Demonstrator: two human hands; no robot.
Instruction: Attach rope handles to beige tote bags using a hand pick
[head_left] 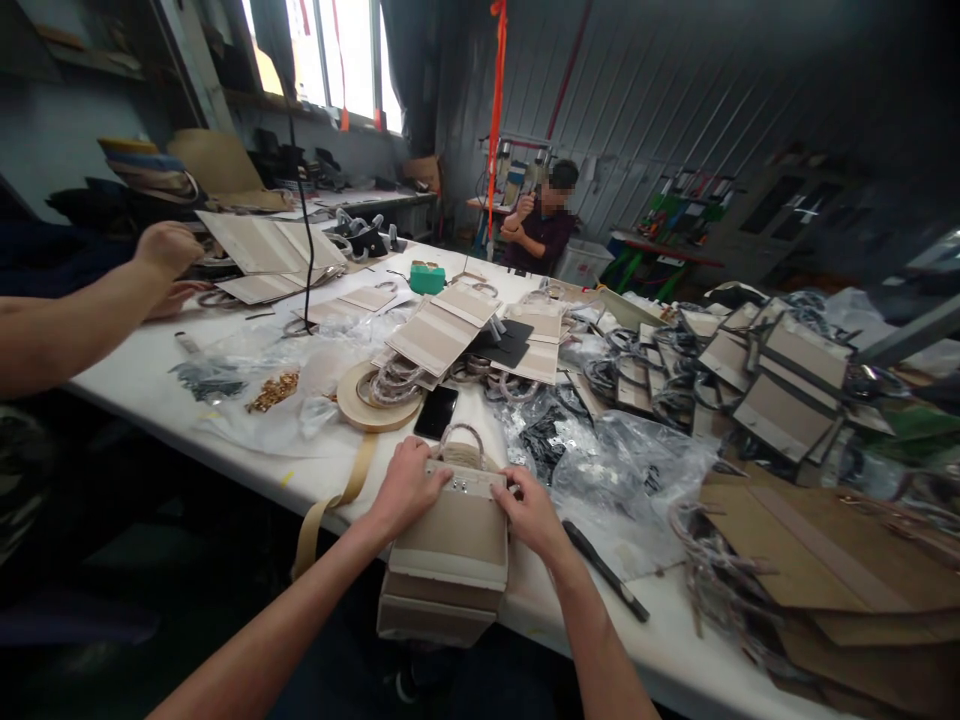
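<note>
A beige handbag panel (450,540) with a wrapped loop handle (463,432) lies over the table's front edge, its lower part folding down toward my lap. Small shiny metal studs show near its top edge. My left hand (409,480) grips the panel's upper left corner, thumb on top. On the upper right corner, my right hand (529,508) pinches the edge between thumb and fingers. A black phone (436,413) and a roll of tan tape (358,405) lie just beyond, the tape's loose end hanging off the edge. Right of my right hand rests a dark-handled tool (606,570).
Brass-coloured fittings (274,391) lie on plastic at the left. Stacked bag panels (442,330) fill the middle, with more panels (795,380) and brown pieces (832,540) to the right. A co-worker's arm (82,325) reaches in from the left; another person (546,225) sits across the table.
</note>
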